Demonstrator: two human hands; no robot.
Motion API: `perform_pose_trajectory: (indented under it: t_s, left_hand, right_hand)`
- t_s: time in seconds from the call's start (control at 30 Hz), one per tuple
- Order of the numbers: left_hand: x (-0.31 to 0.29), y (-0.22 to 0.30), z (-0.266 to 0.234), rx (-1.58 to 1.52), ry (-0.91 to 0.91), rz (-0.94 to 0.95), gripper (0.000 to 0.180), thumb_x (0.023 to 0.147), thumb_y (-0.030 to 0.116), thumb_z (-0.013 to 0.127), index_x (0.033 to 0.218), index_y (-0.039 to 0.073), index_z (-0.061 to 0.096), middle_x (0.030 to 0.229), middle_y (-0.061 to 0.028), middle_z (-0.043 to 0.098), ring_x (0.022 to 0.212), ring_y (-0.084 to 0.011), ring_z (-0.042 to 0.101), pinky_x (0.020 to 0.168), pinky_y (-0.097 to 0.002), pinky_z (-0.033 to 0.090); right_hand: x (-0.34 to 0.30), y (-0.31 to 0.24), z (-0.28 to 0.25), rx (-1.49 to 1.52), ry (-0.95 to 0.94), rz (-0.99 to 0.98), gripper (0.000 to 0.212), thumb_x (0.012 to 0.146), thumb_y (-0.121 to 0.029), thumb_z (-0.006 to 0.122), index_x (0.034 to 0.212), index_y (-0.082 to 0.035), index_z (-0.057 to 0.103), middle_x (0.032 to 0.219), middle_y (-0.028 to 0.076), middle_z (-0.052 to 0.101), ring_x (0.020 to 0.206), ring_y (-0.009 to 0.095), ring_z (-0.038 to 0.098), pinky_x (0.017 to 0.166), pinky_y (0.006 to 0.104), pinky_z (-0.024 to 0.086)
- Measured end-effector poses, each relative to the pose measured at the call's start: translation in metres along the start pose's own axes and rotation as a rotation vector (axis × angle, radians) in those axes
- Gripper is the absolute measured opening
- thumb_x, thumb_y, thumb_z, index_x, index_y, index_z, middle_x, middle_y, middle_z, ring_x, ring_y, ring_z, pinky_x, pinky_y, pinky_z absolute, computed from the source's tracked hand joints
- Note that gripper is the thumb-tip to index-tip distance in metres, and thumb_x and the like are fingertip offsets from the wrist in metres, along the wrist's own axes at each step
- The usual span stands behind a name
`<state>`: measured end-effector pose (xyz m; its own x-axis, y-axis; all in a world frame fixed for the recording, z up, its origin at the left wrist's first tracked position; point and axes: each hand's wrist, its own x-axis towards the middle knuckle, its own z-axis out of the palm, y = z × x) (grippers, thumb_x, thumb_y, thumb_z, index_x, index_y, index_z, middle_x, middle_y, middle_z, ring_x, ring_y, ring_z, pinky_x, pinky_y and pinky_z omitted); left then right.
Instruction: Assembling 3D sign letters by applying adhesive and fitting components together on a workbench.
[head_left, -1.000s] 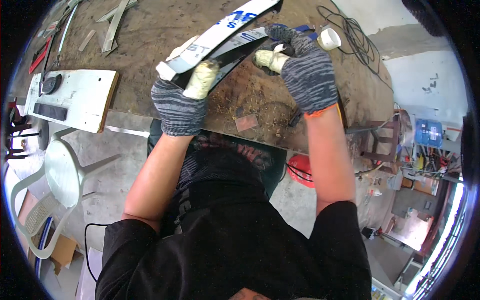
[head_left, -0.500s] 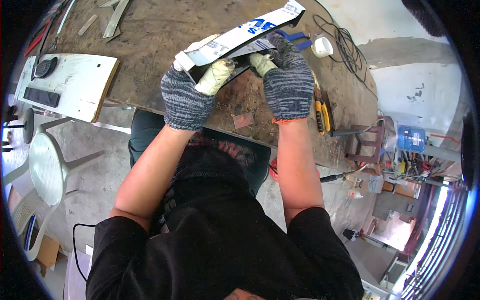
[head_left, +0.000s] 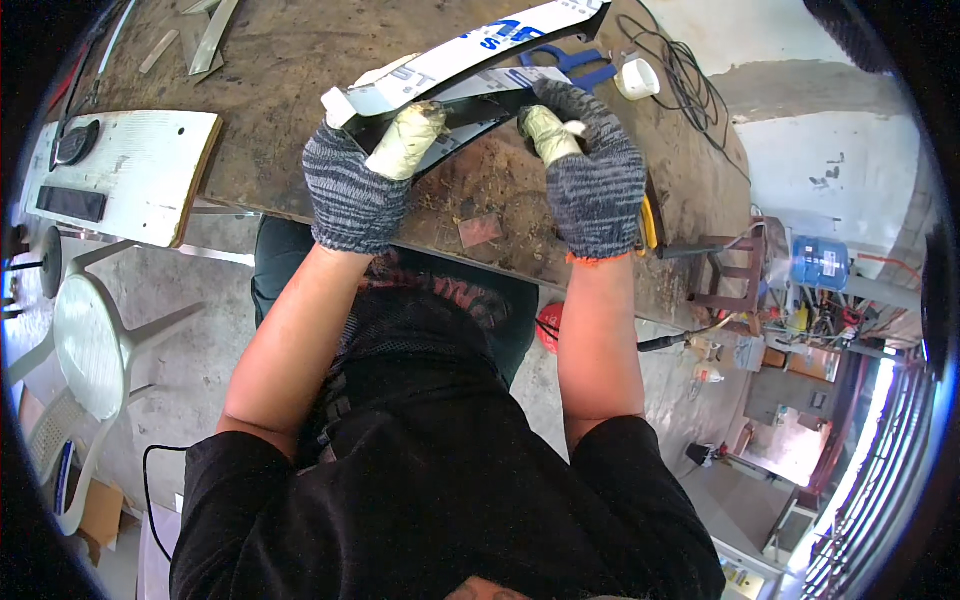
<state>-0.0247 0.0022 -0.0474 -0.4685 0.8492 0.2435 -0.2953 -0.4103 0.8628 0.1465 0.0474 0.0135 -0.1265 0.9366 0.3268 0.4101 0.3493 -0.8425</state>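
A long angled strip like a metal profile [head_left: 470,55], with white, blue-printed film outside and a black inner side, slants up to the right above the workbench. My left hand [head_left: 355,190], in a grey knit glove, is closed round its lower left end, the thumb wrapped in pale tape. Farther right, my gloved right hand [head_left: 595,175] grips the profile's nearer flange, its taped thumb by the black edge; most of its fingertips are hidden. A blue-handled tool [head_left: 590,75] lies behind that hand. Yellow-handled pliers [head_left: 650,222] lie beside its wrist, partly covered.
The worn workbench [head_left: 290,130] bears a white cup-like object [head_left: 637,78], a coiled black cable [head_left: 690,90] and metal offcuts [head_left: 212,35]. A white board [head_left: 130,160] overhangs its left edge. A plastic chair [head_left: 90,340] stands left; a blue water bottle [head_left: 820,263] is at right.
My left hand and the profile's near end have shifted slightly left. My right hand has moved a little right, widening the gap between my hands and covering more of the pliers.
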Motion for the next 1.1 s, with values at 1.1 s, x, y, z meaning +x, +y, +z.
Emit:
perform_pose_trajectory:
  t_s: [1.1]
  left_hand:
    - [-0.001, 0.002, 0.002, 0.024, -0.123, 0.001, 0.04, 0.087, 0.016, 0.073, 0.12, -0.002, 0.061, 0.107, -0.0091, 0.067, 0.096, -0.0144, 0.062, 0.086, -0.0298, 0.051]
  right_hand:
    - [-0.004, -0.017, -0.012, -0.786, -0.282, -0.438, 0.054, 0.071, -0.042, 0.082, 0.104, -0.002, 0.068, 0.095, 0.016, 0.07, 0.085, 0.03, 0.069, 0.078, 0.0373, 0.055]
